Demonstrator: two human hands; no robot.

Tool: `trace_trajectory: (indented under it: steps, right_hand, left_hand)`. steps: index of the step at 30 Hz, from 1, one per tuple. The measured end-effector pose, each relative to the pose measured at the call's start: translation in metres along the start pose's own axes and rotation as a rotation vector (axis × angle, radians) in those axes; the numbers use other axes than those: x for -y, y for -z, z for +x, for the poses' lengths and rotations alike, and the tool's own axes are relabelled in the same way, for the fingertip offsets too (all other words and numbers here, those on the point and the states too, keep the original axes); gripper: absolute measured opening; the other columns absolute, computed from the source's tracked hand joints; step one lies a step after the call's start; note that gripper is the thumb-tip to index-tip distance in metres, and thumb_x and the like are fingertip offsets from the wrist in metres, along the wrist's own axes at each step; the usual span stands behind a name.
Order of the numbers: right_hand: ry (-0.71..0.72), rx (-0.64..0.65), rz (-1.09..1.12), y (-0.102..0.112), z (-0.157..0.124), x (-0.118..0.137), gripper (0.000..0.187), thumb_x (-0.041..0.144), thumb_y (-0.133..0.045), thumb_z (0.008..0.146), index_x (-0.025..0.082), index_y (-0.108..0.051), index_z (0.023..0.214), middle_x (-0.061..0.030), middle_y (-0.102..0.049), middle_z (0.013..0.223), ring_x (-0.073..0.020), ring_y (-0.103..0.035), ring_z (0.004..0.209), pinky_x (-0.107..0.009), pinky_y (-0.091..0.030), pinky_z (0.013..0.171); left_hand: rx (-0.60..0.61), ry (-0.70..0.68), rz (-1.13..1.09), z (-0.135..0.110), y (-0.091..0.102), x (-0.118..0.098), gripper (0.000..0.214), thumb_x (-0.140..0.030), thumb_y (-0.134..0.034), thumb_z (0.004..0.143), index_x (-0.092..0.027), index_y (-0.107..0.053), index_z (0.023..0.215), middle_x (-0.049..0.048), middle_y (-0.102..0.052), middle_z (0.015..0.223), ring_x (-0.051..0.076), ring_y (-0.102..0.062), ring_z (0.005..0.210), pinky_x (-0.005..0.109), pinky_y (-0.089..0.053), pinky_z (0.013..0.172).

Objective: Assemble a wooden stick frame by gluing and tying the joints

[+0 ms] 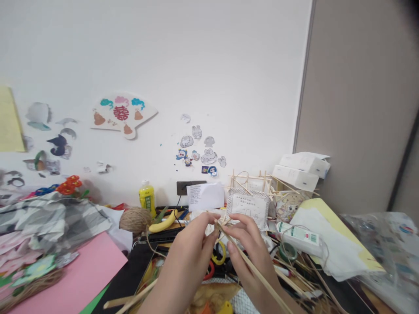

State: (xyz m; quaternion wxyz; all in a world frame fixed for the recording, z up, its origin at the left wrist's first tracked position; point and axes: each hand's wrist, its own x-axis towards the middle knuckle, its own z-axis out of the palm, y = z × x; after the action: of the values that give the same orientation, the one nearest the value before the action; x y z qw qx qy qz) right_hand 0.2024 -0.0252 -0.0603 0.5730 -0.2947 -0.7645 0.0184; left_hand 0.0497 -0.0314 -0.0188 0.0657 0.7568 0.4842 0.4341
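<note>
My left hand (193, 244) and my right hand (248, 244) meet at the middle of the cluttered table, fingertips almost touching. Between them are thin pale wooden sticks (258, 274), whose ends come together at the fingertips. From there the sticks run down to the right, under my right palm and past its wrist. Both hands are closed in a pinch. What exactly joins the sticks at the tips is too small to make out. Below my hands lie scissors with yellow handles (220, 253) and a red-handled pair (209, 271), partly hidden.
A twine ball (135, 220), a banana-shaped yellow object (163, 222) and a yellow bottle (147, 198) stand left of centre. Pink paper (94, 270) covers the left side. At right are a white glue bottle (299, 237), green tape (288, 251) and a stick frame (248, 179).
</note>
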Motion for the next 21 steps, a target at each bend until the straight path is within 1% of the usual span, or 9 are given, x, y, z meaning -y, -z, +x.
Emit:
trace_trajectory:
  steps: [4,7,12,13,15,17,18,19,21]
  right_hand:
    - [0.018,0.049,-0.074,0.0024,0.0002,-0.0006,0.03,0.017,-0.042,0.089,0.022,-0.051,0.117,-0.0101,-0.042,0.124,-0.0213,-0.051,0.105,-0.036,-0.043,0.089]
    - [0.048,0.056,-0.103,0.0033,0.0008,-0.0019,0.033,0.016,-0.042,0.088,0.022,-0.051,0.119,-0.0102,-0.04,0.125,-0.0208,-0.051,0.102,-0.037,-0.044,0.088]
    - [0.131,0.046,-0.187,0.0021,0.0008,-0.0057,0.039,0.012,-0.042,0.086,0.021,-0.048,0.123,-0.0116,-0.039,0.127,-0.0224,-0.05,0.101,-0.039,-0.046,0.085]
    - [0.144,0.042,-0.204,0.0018,0.0007,-0.0061,0.039,0.011,-0.042,0.085,0.02,-0.048,0.123,-0.012,-0.039,0.128,-0.0224,-0.05,0.101,-0.039,-0.047,0.084]
    - [0.154,0.033,-0.221,0.0015,0.0006,-0.0061,0.039,0.01,-0.043,0.084,0.02,-0.049,0.121,-0.0122,-0.039,0.128,-0.0217,-0.051,0.099,-0.038,-0.048,0.083]
    - [0.15,0.028,-0.203,0.002,0.0008,-0.0049,0.038,0.009,-0.044,0.083,0.02,-0.051,0.119,-0.0123,-0.039,0.128,-0.0207,-0.052,0.096,-0.037,-0.049,0.082]
    - [0.146,0.024,-0.183,0.0025,0.0011,-0.004,0.038,0.01,-0.044,0.083,0.02,-0.051,0.118,-0.0123,-0.04,0.127,-0.0202,-0.053,0.094,-0.037,-0.05,0.081]
    - [0.142,0.017,-0.159,0.0029,0.0014,-0.0029,0.038,0.01,-0.044,0.082,0.02,-0.052,0.118,-0.0124,-0.04,0.127,-0.0197,-0.054,0.092,-0.037,-0.05,0.08]
    - [0.139,-0.001,-0.117,0.0035,0.0021,-0.0011,0.037,0.01,-0.044,0.082,0.02,-0.052,0.117,-0.0126,-0.041,0.126,-0.0188,-0.055,0.089,-0.036,-0.051,0.078]
  left_hand:
    - [-0.017,-0.018,0.007,0.0002,0.001,-0.0001,0.018,-0.023,-0.045,0.084,-0.024,-0.056,0.098,-0.0049,-0.057,0.061,0.013,-0.053,0.049,0.023,-0.041,0.051]
    - [-0.026,-0.039,0.017,-0.0001,0.0014,0.0008,0.018,-0.023,-0.045,0.084,-0.024,-0.056,0.099,-0.005,-0.058,0.062,0.012,-0.053,0.048,0.022,-0.041,0.051]
    - [-0.03,-0.054,0.007,-0.0006,0.0017,0.0019,0.021,-0.024,-0.044,0.086,-0.025,-0.054,0.104,-0.0066,-0.053,0.057,0.012,-0.052,0.047,0.022,-0.042,0.05]
    - [-0.036,-0.052,0.002,-0.0008,0.002,0.0017,0.022,-0.024,-0.044,0.085,-0.025,-0.053,0.106,-0.0058,-0.055,0.061,0.012,-0.052,0.047,0.022,-0.042,0.05]
    - [-0.055,-0.055,-0.01,-0.0013,0.0026,0.0006,0.018,-0.023,-0.044,0.085,-0.024,-0.052,0.102,-0.0005,-0.062,0.083,0.009,-0.052,0.047,0.022,-0.044,0.05]
    - [-0.073,-0.07,-0.003,-0.002,0.0032,-0.001,0.01,-0.022,-0.044,0.085,-0.023,-0.052,0.092,0.0052,-0.057,0.111,0.005,-0.05,0.046,0.022,-0.045,0.05]
    - [-0.081,-0.08,0.01,-0.0025,0.0035,-0.0018,0.007,-0.022,-0.044,0.085,-0.022,-0.051,0.087,0.0065,-0.052,0.118,0.004,-0.049,0.046,0.022,-0.046,0.05]
    - [-0.09,-0.092,0.025,-0.0028,0.0036,-0.0025,0.007,-0.022,-0.044,0.085,-0.021,-0.05,0.083,0.0068,-0.05,0.119,0.004,-0.048,0.045,0.022,-0.046,0.05]
    - [-0.108,-0.104,0.047,-0.0034,0.0037,-0.0037,0.006,-0.023,-0.044,0.085,-0.021,-0.05,0.083,0.0062,-0.051,0.113,0.004,-0.048,0.044,0.022,-0.045,0.048]
